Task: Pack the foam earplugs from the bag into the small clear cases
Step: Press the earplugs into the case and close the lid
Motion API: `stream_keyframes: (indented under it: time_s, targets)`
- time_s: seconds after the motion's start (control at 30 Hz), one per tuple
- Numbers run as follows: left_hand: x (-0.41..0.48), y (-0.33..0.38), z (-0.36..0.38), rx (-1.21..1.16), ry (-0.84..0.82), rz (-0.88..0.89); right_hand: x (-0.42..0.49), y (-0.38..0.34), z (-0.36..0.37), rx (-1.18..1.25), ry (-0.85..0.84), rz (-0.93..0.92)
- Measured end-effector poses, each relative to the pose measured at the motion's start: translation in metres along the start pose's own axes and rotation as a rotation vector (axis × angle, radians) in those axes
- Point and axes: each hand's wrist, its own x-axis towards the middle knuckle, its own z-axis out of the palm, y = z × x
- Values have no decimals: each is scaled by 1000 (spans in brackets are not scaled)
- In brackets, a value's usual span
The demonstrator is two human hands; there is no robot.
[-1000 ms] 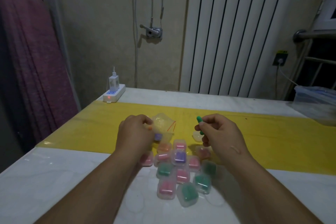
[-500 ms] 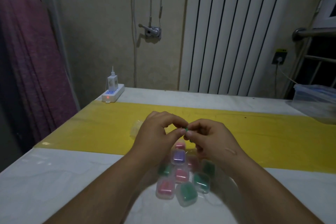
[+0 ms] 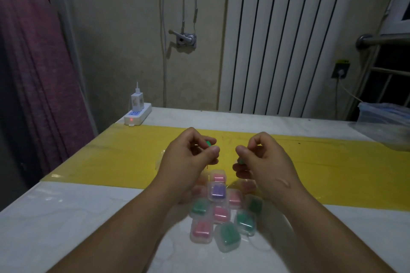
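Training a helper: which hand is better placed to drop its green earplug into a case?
Probably the right hand: its green earplug sits lower, nearer the cases than the left hand's.

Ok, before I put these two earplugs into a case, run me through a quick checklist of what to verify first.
1. Left hand pinching a green earplug: ok.
2. Right hand holding the second green earplug: ok, though only a sliver of green shows between the fingers.
3. Empty, open case ready to receive them: cannot tell; none shows plainly.
4. Filled cases grouped on the table below the hands: ok.
5. Bag within reach: ok, its clear edge shows behind the left hand.
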Motion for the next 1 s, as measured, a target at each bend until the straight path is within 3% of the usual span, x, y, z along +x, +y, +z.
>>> stream_keyframes:
  time_s: [0.4,0.73,1.0]
  targets:
    - [2,-5,3,-26,13,-53,-3,-3,2,-262,-68,-59]
    - [2,-10,8,-66,-43,-75,-6,-5,5,26,-113,67]
    - [-4,-6,14,-20,-13,-66,-5,-4,3,-27,-65,17]
